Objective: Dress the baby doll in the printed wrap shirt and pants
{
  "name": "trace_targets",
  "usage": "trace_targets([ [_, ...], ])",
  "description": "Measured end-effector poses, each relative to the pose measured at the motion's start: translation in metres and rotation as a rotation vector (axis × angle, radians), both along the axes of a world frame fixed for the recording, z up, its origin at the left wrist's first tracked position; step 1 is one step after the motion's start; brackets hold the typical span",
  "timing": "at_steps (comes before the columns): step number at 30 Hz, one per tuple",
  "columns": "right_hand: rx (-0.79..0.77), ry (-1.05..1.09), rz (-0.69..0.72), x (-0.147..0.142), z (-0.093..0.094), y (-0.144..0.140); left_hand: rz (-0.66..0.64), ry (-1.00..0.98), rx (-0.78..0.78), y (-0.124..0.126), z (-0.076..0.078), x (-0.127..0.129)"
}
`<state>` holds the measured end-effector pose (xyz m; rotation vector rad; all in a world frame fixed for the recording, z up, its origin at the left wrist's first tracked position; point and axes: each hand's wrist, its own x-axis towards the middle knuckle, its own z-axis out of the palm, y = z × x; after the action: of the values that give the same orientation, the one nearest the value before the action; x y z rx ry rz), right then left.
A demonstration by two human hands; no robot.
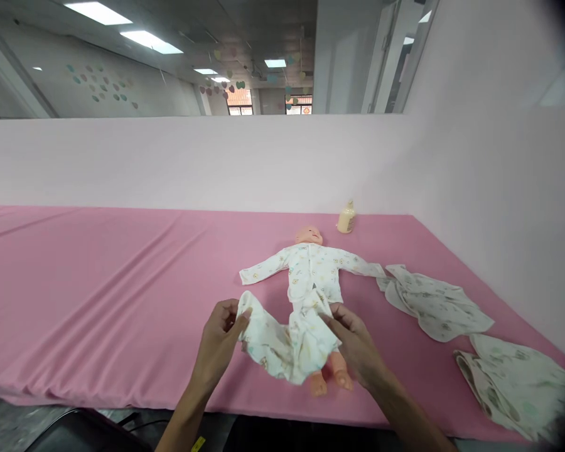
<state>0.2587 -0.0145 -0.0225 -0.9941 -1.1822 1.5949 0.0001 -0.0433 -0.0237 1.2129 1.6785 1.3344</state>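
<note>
A baby doll point(309, 235) lies on its back on a pink-covered table, its head toward the wall. It wears a white printed long-sleeved top point(311, 267) with both sleeves spread out. Over the doll's legs I hold up a pair of matching white baby pants point(292, 351). My left hand point(226, 326) pinches the cloth at its left edge, thumb in front. On the other side my right hand point(351, 333) grips the cloth near the doll's hip. The doll's bare feet point(329, 375) show below the cloth; most of its legs are hidden.
A pale yellow pump bottle point(346, 218) stands near the wall, behind the doll. Right of the doll lie a crumpled printed cloth point(440, 304) and a folded printed cloth point(522, 383). The pink sheet point(98, 301) has long creases. A black chair point(87, 432) is at the lower left.
</note>
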Motion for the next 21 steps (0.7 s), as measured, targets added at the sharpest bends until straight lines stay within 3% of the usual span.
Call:
trace_targets([
  [2, -0.058, 0.133, -0.046, 0.001, 0.006, 0.000, 0.083, 0.124, 0.052, -0.004, 0.004, 0.000],
  [3, -0.079, 0.184, -0.063, -0.001, 0.008, 0.000, 0.065, 0.185, 0.062, -0.007, 0.006, 0.003],
  [4, -0.095, 0.220, -0.067, -0.003, 0.010, -0.001, -0.008, 0.243, 0.066, -0.011, 0.009, 0.007],
  [7, -0.106, 0.258, 0.001, -0.015, 0.014, -0.005, -0.408, 0.378, 0.074, -0.017, 0.021, 0.024],
  [9, -0.080, 0.251, 0.059, -0.021, 0.017, -0.007, -0.563, 0.438, 0.076, -0.017, 0.029, 0.033],
  [15, 0.099, 0.073, 0.146, -0.010, 0.026, -0.012, -0.616, 0.458, 0.047, -0.007, 0.056, 0.036],
  [18, 0.205, -0.095, 0.204, 0.000, 0.028, -0.012, -0.692, 0.550, 0.107, -0.004, 0.065, 0.033],
  [21, 0.288, -0.220, 0.175, 0.007, 0.026, -0.010, -0.719, 0.548, 0.191, -0.002, 0.069, 0.030],
])
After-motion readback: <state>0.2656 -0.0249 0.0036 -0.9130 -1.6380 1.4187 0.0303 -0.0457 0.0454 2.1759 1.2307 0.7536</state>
